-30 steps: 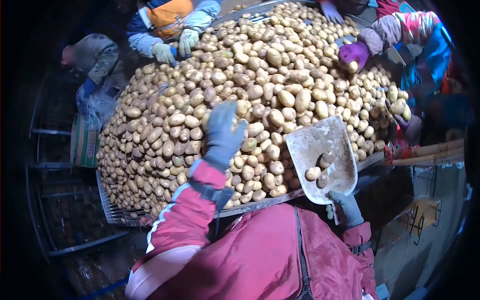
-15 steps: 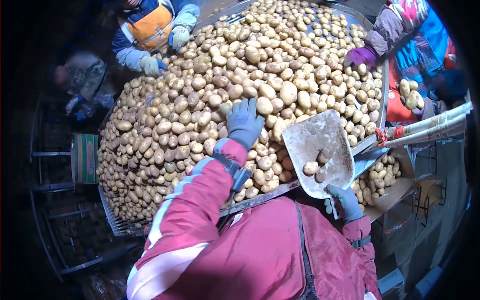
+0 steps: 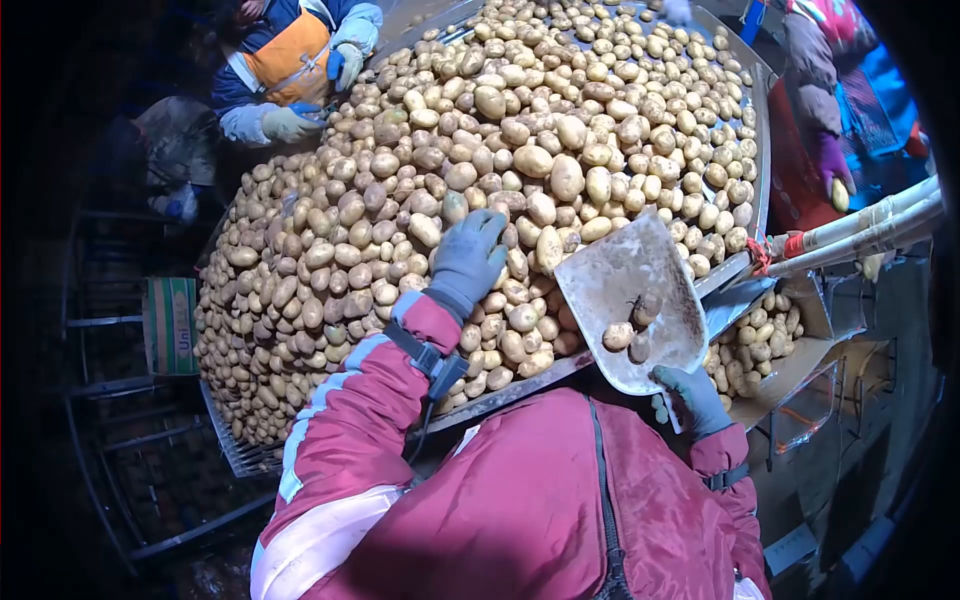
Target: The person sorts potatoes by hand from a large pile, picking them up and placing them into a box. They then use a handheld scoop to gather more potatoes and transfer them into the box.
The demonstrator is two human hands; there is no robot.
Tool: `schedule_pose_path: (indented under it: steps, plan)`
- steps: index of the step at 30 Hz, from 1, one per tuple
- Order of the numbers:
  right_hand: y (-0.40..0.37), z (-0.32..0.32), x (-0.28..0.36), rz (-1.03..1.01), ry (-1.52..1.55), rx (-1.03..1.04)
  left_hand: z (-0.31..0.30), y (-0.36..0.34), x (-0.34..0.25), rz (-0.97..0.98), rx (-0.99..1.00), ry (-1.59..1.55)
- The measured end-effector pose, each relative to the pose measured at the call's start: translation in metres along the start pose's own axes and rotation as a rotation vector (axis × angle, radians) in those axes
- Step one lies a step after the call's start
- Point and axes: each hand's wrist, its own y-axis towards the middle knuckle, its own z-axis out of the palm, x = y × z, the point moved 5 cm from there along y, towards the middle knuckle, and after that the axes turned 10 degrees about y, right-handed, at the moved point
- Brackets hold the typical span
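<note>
A large heap of potatoes [image 3: 350, 250] covers the metal-edged table. My left hand [image 3: 469, 258], in a grey-blue glove, rests on the potatoes near the middle, its fingers apart and slightly bent over them. In my right hand [image 3: 693, 402], also gloved, is the handle of a worn white scoop [image 3: 650, 270]. The scoop is tilted at the table's near right edge, and three dark or brownish potatoes [image 3: 640, 330] lie in its lower part.
Co-workers' gloved hands [image 3: 290, 122] are at the upper left, and a purple glove [image 3: 832, 165] holds a potato at the right. Wrapped poles [image 3: 860, 232] jut in above a box of potatoes [image 3: 755, 345]. A striped carton [image 3: 170, 325] stands left.
My left hand has moved slightly left and down, with its fingers more bent. The purple-gloved hand has left the heap and moved right. My right hand still holds the scoop.
</note>
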Motion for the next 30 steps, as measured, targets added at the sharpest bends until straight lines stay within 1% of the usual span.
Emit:
schedule_pose_path:
  steps: [1, 2, 3, 4, 5, 7, 8, 10, 11, 13, 14, 16, 17, 19, 21, 23, 24, 25, 27, 29, 30]
  plan:
    - [0.001, 0.0, -0.001, -0.013, 0.001, 0.01, 0.005, -0.004, -0.003, -0.001, 0.0, 0.0]
    - [0.004, -0.005, -0.002, -0.009, -0.005, 0.016, 0.01, -0.008, -0.004, -0.041, 0.007, 0.088]
    - [0.008, -0.012, -0.006, 0.052, -0.043, 0.019, 0.013, -0.012, -0.001, -0.082, 0.013, 0.178]
    - [0.013, -0.015, -0.01, 0.109, -0.077, 0.022, 0.022, -0.009, 0.003, -0.086, 0.113, 0.206]
    - [0.016, -0.014, -0.015, 0.106, -0.079, 0.025, 0.03, -0.005, 0.009, -0.087, 0.11, 0.208]
    - [0.016, -0.007, -0.014, -0.113, 0.004, 0.038, 0.052, -0.001, 0.017, -0.166, 0.358, 0.247]
    - [0.011, -0.009, -0.013, -0.112, 0.003, 0.035, 0.058, -0.002, 0.015, -0.165, 0.359, 0.244]
    - [0.002, -0.008, -0.013, 0.037, 0.021, 0.053, 0.042, 0.009, 0.008, -0.259, 0.353, 0.179]
    - [0.001, -0.012, -0.011, 0.038, 0.023, 0.051, 0.036, 0.012, 0.004, -0.256, 0.356, 0.179]
    - [-0.002, -0.024, -0.015, 0.233, -0.114, 0.017, 0.031, 0.014, -0.002, -0.294, 0.34, 0.015]
    - [-0.002, -0.022, -0.016, 0.235, -0.113, 0.009, 0.038, 0.014, -0.003, -0.291, 0.344, 0.009]
    - [-0.001, -0.014, -0.013, 0.169, -0.058, -0.011, 0.043, 0.019, -0.013, -0.161, 0.066, -0.137]
    - [0.002, -0.016, -0.016, 0.167, -0.062, -0.019, 0.052, 0.02, -0.014, -0.161, 0.065, -0.146]
    - [0.012, -0.015, -0.018, 0.044, -0.012, 0.019, 0.066, 0.024, -0.018, -0.113, 0.141, -0.039]
    - [0.009, -0.014, -0.015, 0.066, -0.037, 0.016, 0.086, 0.021, -0.004, -0.141, 0.157, -0.052]
    - [-0.002, -0.012, -0.012, 0.124, -0.053, -0.012, 0.095, 0.015, 0.025, -0.196, 0.019, -0.369]
    - [-0.001, -0.015, -0.016, 0.067, -0.019, -0.012, 0.07, 0.02, 0.022, -0.277, 0.052, -0.288]
    - [-0.006, -0.013, -0.016, 0.07, -0.011, -0.018, 0.07, 0.024, 0.034, -0.336, 0.087, -0.409]
    - [-0.015, -0.005, -0.008, 0.07, -0.01, -0.017, 0.055, 0.035, 0.044, -0.194, -0.185, -0.357]
    - [-0.014, -0.017, -0.013, 0.08, -0.002, -0.019, 0.019, 0.046, 0.027, -0.512, -0.107, -0.786]
    - [-0.013, -0.022, -0.018, 0.09, 0.001, -0.016, 0.025, 0.049, 0.041, -0.463, -0.035, -0.462]
